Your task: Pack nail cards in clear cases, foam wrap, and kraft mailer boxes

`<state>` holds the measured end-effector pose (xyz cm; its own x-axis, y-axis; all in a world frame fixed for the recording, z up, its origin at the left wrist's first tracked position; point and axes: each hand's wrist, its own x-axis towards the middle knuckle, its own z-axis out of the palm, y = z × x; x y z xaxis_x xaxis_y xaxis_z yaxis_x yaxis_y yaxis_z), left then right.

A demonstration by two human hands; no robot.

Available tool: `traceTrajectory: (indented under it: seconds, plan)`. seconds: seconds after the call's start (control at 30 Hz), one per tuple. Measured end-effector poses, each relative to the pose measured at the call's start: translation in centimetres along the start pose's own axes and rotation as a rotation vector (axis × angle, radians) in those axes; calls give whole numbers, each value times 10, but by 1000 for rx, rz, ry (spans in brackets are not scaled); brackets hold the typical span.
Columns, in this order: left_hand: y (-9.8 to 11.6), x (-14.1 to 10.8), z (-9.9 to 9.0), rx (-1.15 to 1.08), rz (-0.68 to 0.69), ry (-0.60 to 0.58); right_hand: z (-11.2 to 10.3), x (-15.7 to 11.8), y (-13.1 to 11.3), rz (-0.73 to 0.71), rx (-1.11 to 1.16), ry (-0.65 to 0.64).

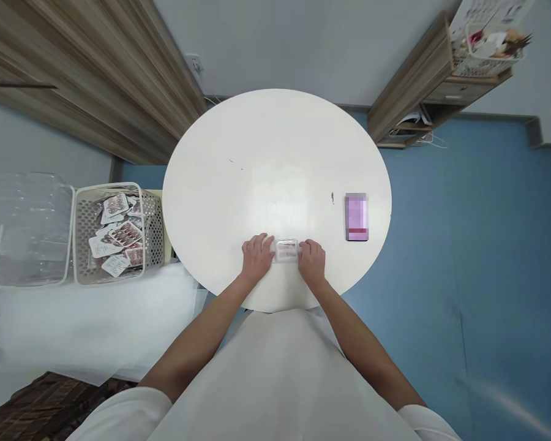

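Note:
A small clear plastic pack (286,250) lies flat near the front edge of the white oval table (275,135). At its left edge is my left hand (257,258), with fingers bent and the fingertips touching the pack. My right hand (311,263) is curled at the right edge, thumb and forefinger against it. Both hands rest on the tabletop, one on each side of the pack. Reddish-brown marks show faintly inside the pack; its contents are too small to make out.
A pixelated pink and purple item (357,217) lies at the table's right side. Left of the table, a white perforated basket (153,229) holds several packs, beside a clear bin (32,254). A wooden cabinet (411,79) stands at the back right.

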<state>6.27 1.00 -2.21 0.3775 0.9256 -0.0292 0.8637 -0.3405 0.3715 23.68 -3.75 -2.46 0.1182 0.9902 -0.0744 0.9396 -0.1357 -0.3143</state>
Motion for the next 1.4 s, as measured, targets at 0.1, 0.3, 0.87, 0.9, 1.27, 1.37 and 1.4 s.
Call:
traceTrajectory:
  seconds: [0.1,0.3,0.87,0.9,1.27,1.37,1.4]
  plan:
    - [1,2,-1,24,238,-92,-2,0,2,-226,-51,-11]
    - [0,0,-13,22,414,-218,-13,-6,3,-376,-43,-140]
    - [2,-10,-11,-33,472,-289,-20,-16,-18,-349,-108,-279]
    - [1,-16,-13,-37,484,-316,-20,-24,-21,-353,-110,-287]
    - [-3,-62,-41,-123,410,-436,-28,-72,-39,-317,40,-356]
    - [-4,-61,-46,-128,429,-367,-32,-63,-37,-331,75,-349]
    - [-5,-60,-46,-130,431,-334,-33,-59,-36,-333,89,-340]
